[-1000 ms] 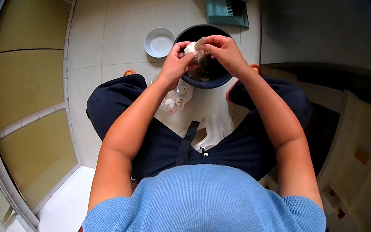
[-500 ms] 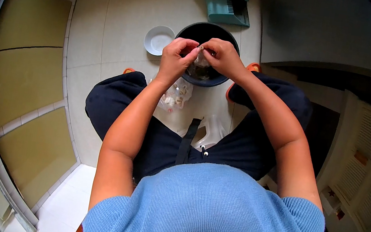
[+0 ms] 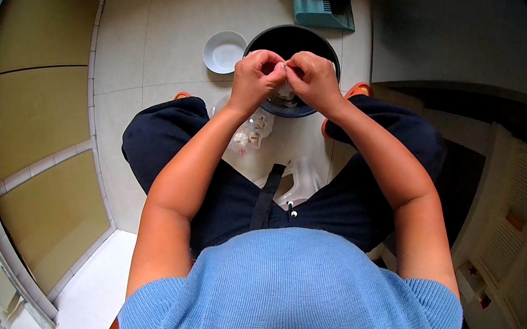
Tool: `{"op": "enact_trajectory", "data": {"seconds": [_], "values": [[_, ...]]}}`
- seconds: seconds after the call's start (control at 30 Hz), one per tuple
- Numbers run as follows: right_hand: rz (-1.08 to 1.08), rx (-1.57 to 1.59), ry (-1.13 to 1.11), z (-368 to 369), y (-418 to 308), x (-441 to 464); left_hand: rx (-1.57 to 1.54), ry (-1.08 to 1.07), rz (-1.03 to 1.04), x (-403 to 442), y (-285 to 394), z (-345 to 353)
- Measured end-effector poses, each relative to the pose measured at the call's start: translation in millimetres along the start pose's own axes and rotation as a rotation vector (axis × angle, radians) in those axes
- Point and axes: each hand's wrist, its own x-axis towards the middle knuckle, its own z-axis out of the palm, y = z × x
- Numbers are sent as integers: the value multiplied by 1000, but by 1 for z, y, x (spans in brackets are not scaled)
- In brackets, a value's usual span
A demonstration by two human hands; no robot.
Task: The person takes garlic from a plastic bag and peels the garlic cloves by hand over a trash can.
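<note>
Over the black bin [image 3: 296, 110] my left hand [image 3: 254, 76] and my right hand [image 3: 311, 81] meet at their fingertips. Both hands are closed in a pinch, and what lies between the fingers is too small and hidden to make out. Pale scraps show inside the bin below them. A clear plastic bag [image 3: 258, 123] with white, garlic-like pieces rests on the floor beneath my left forearm. Left of the bin is a white bowl [image 3: 224, 52] with nothing visible in it.
A green dustpan [image 3: 321, 6] with a brush stands beyond the bin. My feet in orange footwear [image 3: 358, 90] flank the bin. A white plastic object [image 3: 302, 182] lies between my legs. Yellowish panels [image 3: 32, 116] line the left side.
The white bulb-like piece held a second ago no longer shows in my hands. My fingertips have come together, and both hands have turned with their backs toward the camera.
</note>
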Motion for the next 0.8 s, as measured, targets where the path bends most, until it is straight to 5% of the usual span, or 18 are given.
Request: {"op": "enact_trajectory", "data": {"seconds": [0.07,0.3,0.37,0.47,0.63,0.8], "values": [[-53,17,21,-2,0,4,-154,48,-184,-1,-2,6],[-75,38,4,-3,4,5,-312,94,-344,2,-17,17],[-53,59,-22,-5,-4,3,-698,162,-587,3,-22,18],[-31,176,40,-4,-5,5,-901,157,-625,9,-46,8],[92,190,9,-9,17,10,-715,45,-583,9,-25,8],[300,252,-18,-7,28,11,-709,155,-596,8,-36,9]]}}
